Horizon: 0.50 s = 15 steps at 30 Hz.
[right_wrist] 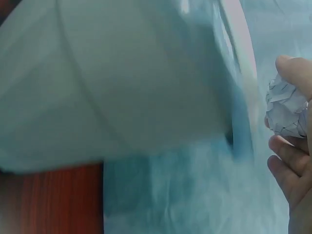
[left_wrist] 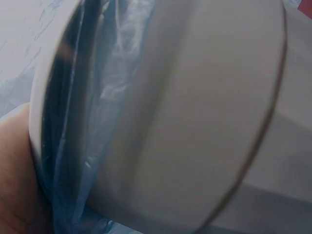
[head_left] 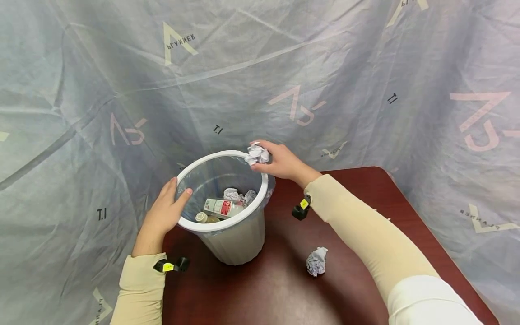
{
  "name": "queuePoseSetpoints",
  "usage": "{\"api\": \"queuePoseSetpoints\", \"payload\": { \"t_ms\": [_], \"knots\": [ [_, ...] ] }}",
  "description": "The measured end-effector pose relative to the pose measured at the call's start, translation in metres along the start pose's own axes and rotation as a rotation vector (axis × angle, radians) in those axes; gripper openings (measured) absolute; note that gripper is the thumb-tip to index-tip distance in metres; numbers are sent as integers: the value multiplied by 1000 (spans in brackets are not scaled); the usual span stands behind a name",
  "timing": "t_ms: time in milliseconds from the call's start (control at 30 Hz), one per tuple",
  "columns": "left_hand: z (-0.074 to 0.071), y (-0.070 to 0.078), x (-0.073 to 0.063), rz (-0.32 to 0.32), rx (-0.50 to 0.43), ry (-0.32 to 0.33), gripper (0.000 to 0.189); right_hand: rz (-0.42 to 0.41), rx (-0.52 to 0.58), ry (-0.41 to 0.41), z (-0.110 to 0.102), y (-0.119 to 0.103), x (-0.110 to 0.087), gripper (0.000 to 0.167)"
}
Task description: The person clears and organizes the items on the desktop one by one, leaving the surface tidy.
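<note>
A white trash can (head_left: pixel 239 241) with a clear plastic liner (head_left: pixel 270 189) stands on the dark red table. My left hand (head_left: pixel 164 210) grips its white rim on the left, thumb over the inner side; the left wrist view shows part of that hand (left_wrist: pixel 19 170) beside the rim. Over the far right of the rim, my right hand (head_left: pixel 280 159) holds a crumpled paper ball (head_left: pixel 257 154) between thumb and fingers. The right wrist view shows the same ball (right_wrist: pixel 286 108) just outside the rim. Inside the can lie a labelled bottle (head_left: pixel 223 207), a small capped jar (head_left: pixel 206 218) and crumpled papers (head_left: pixel 232 194).
Another crumpled paper ball (head_left: pixel 316 262) lies on the table (head_left: pixel 268 289), right of the can and below my right forearm. Grey printed sheeting (head_left: pixel 227 99) hangs behind and along both sides. A black wrist camera (head_left: pixel 300 209) sits under the right sleeve.
</note>
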<state>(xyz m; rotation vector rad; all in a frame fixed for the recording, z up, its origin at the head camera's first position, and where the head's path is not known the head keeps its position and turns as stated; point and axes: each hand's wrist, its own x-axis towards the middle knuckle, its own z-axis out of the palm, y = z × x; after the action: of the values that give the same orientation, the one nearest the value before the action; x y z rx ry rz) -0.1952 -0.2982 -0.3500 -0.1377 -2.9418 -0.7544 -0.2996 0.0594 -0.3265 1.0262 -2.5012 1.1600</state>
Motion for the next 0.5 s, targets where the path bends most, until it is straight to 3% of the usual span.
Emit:
{"api": "queuePoseSetpoints", "payload": {
  "t_ms": [233, 500],
  "knots": [
    [2, 1, 2, 3, -13, -6, 90, -2, 31, -74, 18, -27, 13, 65],
    [-1, 1, 0, 5, -12, -1, 87, 14, 61, -134, 22, -34, 13, 77]
  ]
}}
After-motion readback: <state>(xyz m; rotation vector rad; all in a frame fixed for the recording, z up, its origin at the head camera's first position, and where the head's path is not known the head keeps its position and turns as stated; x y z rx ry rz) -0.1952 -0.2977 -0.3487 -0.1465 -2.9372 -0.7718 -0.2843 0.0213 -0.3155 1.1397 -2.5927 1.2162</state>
